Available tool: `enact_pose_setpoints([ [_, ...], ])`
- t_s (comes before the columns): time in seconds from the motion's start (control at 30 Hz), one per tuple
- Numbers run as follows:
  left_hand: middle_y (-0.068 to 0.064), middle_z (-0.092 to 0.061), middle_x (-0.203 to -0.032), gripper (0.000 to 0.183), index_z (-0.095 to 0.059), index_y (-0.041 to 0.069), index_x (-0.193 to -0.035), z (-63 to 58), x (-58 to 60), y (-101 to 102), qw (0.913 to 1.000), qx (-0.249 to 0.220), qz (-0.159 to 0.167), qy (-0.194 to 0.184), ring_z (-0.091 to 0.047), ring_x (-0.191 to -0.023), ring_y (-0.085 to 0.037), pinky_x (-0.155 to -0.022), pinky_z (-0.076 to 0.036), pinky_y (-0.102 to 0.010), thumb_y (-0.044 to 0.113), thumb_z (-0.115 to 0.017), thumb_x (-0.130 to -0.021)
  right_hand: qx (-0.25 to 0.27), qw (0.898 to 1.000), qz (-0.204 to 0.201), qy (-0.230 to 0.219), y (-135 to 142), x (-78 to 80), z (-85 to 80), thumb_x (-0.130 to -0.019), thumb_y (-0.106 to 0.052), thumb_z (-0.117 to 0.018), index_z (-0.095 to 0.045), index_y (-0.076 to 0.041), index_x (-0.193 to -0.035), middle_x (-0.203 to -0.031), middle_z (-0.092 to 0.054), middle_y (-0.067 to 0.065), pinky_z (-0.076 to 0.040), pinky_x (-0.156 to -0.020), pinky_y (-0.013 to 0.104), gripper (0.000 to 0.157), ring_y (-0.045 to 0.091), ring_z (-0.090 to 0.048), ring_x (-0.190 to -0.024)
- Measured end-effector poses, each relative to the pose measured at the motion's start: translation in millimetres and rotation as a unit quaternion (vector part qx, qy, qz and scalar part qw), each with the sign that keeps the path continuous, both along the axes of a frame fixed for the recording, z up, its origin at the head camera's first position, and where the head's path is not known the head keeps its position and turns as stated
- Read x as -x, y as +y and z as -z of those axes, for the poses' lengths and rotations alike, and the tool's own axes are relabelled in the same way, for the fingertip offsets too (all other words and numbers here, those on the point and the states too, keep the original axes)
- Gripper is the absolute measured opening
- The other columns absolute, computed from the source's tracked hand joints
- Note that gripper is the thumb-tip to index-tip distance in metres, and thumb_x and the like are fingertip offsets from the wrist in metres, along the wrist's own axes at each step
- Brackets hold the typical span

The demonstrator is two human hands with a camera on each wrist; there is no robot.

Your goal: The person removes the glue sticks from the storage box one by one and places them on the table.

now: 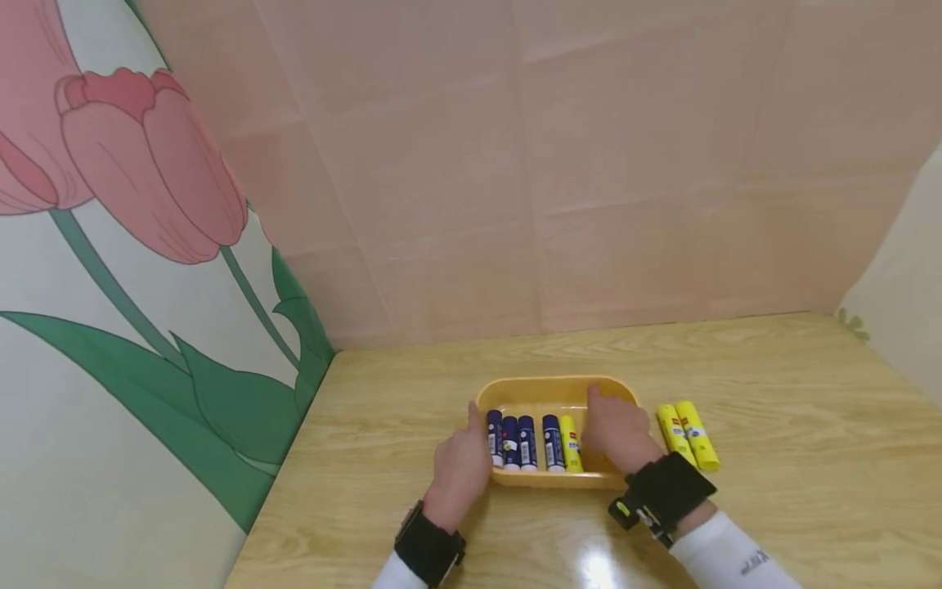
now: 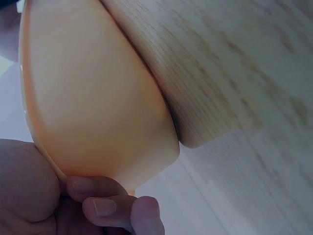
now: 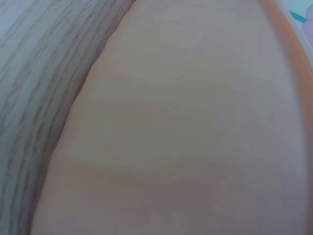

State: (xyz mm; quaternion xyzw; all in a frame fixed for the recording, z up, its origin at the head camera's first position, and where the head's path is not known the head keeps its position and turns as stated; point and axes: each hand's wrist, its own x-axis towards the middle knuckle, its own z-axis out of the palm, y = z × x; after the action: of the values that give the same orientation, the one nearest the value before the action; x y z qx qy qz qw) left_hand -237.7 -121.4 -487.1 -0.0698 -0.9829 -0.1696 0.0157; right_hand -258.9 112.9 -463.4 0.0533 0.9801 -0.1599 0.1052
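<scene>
A yellow-orange plastic tray (image 1: 555, 481) stands on the table, with several dark blue glue sticks (image 1: 527, 442) and a yellow glue stick (image 1: 571, 443) lined up inside. At its left end is my left hand (image 1: 461, 465), index finger pointing up along the side. In the left wrist view the thumb and curled fingers (image 2: 103, 207) pinch the tray's rim. My right hand (image 1: 618, 429) reaches over the tray's right end, index finger toward the back rim; its other fingers are hidden. Only the tray's outer wall (image 3: 181, 127) and tabletop show in the right wrist view.
Two yellow glue sticks (image 1: 688, 435) lie side by side on the wooden table (image 1: 802, 409), just right of the tray. A pinkish covered wall (image 1: 530, 180) rises behind the table, and a wall painted with tulips (image 1: 154, 164) borders it on the left.
</scene>
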Motion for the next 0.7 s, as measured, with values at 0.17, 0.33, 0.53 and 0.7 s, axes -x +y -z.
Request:
enact_pose_setpoints([
  [0.17,-0.003,-0.048,-0.06,0.059,-0.025,0.004,-0.158,-1.6,-0.5,1,0.9999,0.01,0.0,0.004,-0.048,-0.053,-0.018,-0.054,-0.044,-0.033,0.018,-0.046,-0.105,0.002,1.0,-0.002,0.004,1,-0.5,-1.2,-0.08,-0.011,-0.073,-0.033,0.005,-0.148,-0.098,-0.062,0.024,-0.044,-0.059,0.039,0.081,0.031,-0.055,-0.074],
  [0.33,-0.003,-0.049,-0.06,0.06,-0.025,0.004,-0.158,-1.1,-0.2,1,0.9999,0.016,-0.002,-0.002,-0.048,-0.053,-0.018,-0.053,-0.043,-0.033,0.018,-0.048,-0.104,0.01,1.0,-0.003,0.018,1,-2.0,-4.4,-0.079,-0.01,-0.071,-0.032,0.001,-0.151,-0.103,-0.063,0.026,-0.046,-0.058,0.041,0.082,0.03,-0.056,-0.075],
  [0.53,-0.002,-0.048,-0.059,0.06,-0.025,0.004,-0.158,1.6,1.5,1,0.9998,0.019,0.002,0.005,-0.047,-0.053,-0.018,-0.054,-0.044,-0.033,0.017,-0.047,-0.104,0.039,0.999,-0.005,0.034,1,-9.5,-14.9,-0.08,-0.009,-0.067,-0.028,0.001,-0.153,-0.122,-0.061,0.031,-0.05,-0.069,0.046,0.084,0.032,-0.056,-0.083],
  [0.7,-0.002,-0.047,-0.059,0.06,-0.024,0.003,-0.158,2.1,1.6,0,0.9999,0.015,0.005,0.006,-0.046,-0.052,-0.017,-0.053,-0.043,-0.033,0.018,-0.046,-0.104,0.046,0.997,-0.017,0.059,1,-16.2,-28.0,-0.084,-0.01,-0.065,-0.031,0.0,-0.15,-0.111,-0.064,0.028,-0.042,-0.053,0.035,0.075,0.028,-0.054,-0.069],
])
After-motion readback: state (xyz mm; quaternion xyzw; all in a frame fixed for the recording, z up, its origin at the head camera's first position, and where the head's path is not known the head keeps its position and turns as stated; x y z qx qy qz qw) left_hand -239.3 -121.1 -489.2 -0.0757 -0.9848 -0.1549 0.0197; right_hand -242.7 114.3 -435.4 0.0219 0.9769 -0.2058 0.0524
